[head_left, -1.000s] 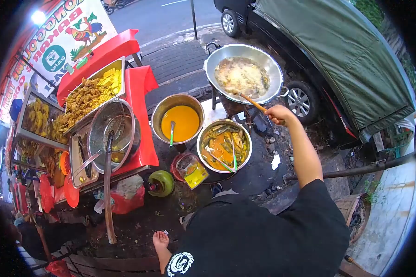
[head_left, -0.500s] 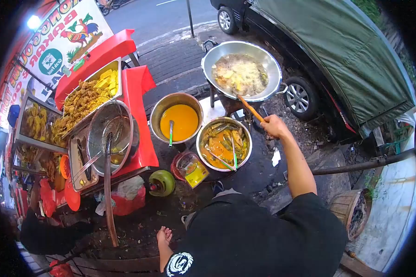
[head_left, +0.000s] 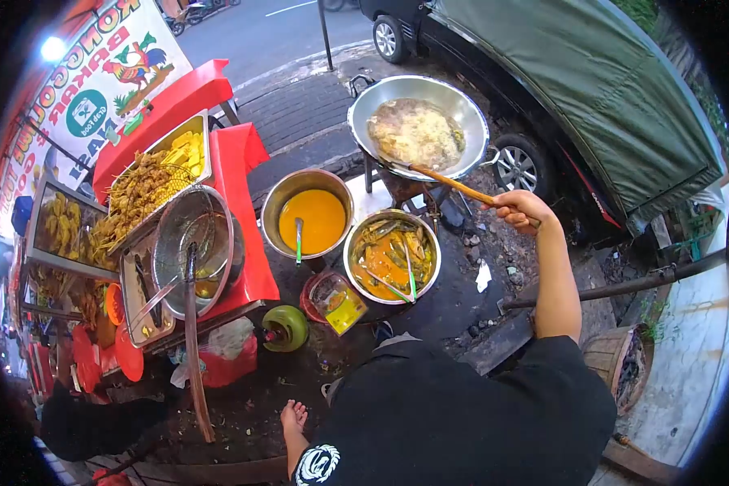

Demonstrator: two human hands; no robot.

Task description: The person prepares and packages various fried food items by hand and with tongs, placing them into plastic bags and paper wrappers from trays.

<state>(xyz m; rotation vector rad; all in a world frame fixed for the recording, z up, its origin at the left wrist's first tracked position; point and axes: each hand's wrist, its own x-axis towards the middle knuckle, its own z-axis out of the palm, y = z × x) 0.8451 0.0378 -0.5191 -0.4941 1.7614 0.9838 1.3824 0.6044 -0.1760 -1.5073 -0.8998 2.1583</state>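
My right hand [head_left: 517, 212] is closed around the wooden handle of a long cooking utensil [head_left: 454, 186]. Its far end dips over the near rim into a big metal wok [head_left: 363, 134], where its head is hidden in foaming oil [head_left: 417, 130] with food frying. Low beside my body hangs my left hand [head_left: 295, 416], fingers loosely curled and apart, with nothing in it. Nearer to me than the wok stand a deep pot of orange liquid [head_left: 314, 220] with a green-handled spoon in it, and a bowl [head_left: 353, 275] of food in orange sauce, with tongs [head_left: 411, 275] resting in it.
At left, a red-covered table [head_left: 243, 219] bears a tray of skewers and yellow pieces [head_left: 150, 190] and a strainer [head_left: 170, 251] whose long handle juts out. A green gas cylinder [head_left: 285, 328] stands on the ground. A parked vehicle [head_left: 575, 130] and a metal pole [head_left: 624, 283] lie right.
My right hand has moved right and slightly up, and the utensil's handle now slants more to the right, its end showing past my hand. Foam covers more of the oil. My left hand stays low.
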